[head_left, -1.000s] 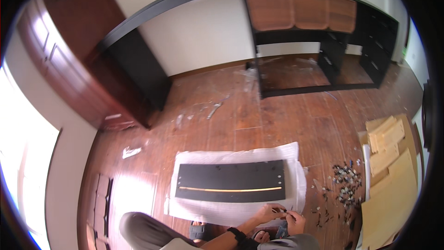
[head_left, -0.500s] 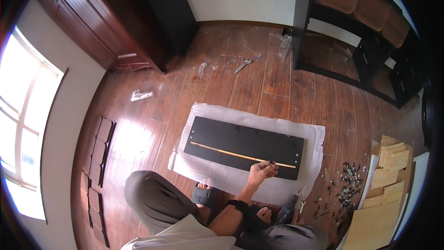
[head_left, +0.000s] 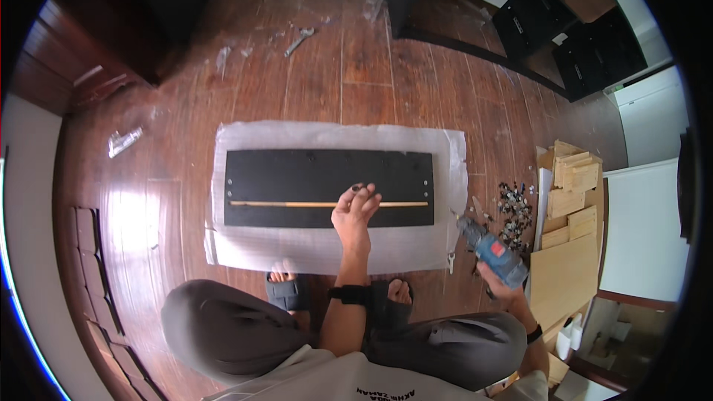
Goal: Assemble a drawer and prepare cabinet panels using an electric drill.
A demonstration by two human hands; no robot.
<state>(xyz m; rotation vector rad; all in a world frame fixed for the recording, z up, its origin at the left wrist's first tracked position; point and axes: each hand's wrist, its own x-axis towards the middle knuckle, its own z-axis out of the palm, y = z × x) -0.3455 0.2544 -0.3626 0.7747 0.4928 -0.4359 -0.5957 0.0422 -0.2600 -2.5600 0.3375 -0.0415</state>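
Note:
A black rectangular board [head_left: 282,174] lies flat on a white foam sheet [head_left: 245,249] in front of me. A narrow light wooden strip [head_left: 275,204] runs lengthwise along its near part, and small round fittings show near both ends. Above the strip, my left hand [head_left: 355,215] is closed, pinching a small dark piece [head_left: 357,187] too small to name. My right hand [head_left: 499,282] grips a blue cordless drill [head_left: 494,250], its tip pointing up and left beside the sheet's right edge.
Several small screws and fittings [head_left: 515,215] are heaped right of the sheet, beside stacked wooden pieces [head_left: 568,252]. A small wrench [head_left: 451,262] lies near the sheet's corner, an adjustable wrench [head_left: 298,41] farther off. A black frame [head_left: 475,63] stands at the far right.
The drill, which was low beside my right foot, is now raised in my right hand at the right. My left hand still pinches the dark piece. The view has shifted to the right.

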